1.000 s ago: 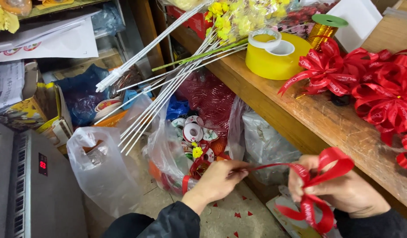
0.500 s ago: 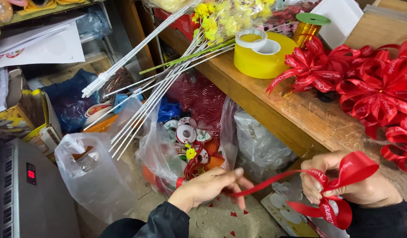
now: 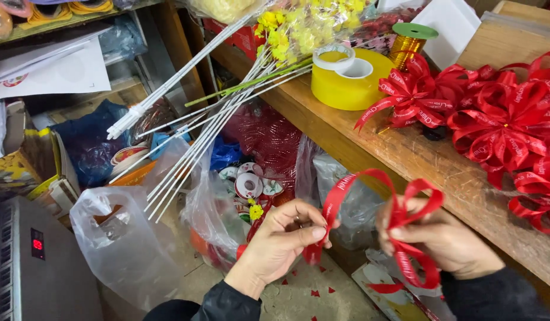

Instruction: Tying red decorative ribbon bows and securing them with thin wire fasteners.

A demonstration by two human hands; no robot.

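Left hand (image 3: 284, 238) grip pinching red ribbon (image 3: 370, 184); right hand (image 3: 444, 241) grip pinching ribbon loops, beside table (image 3: 429, 160) with bows (image 3: 501, 119).

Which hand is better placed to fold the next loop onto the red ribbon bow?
Left, probably. The left hand pinches the free run of red ribbon and can swing it over. The right hand is occupied gripping the gathered loops.

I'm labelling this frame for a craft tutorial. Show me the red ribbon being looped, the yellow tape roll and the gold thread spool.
red ribbon (image 3: 370, 181): head view, top of the loop between the hands.
yellow tape roll (image 3: 340, 89): head view, its yellow side wall.
gold thread spool (image 3: 407, 47): head view, the gold wound body.
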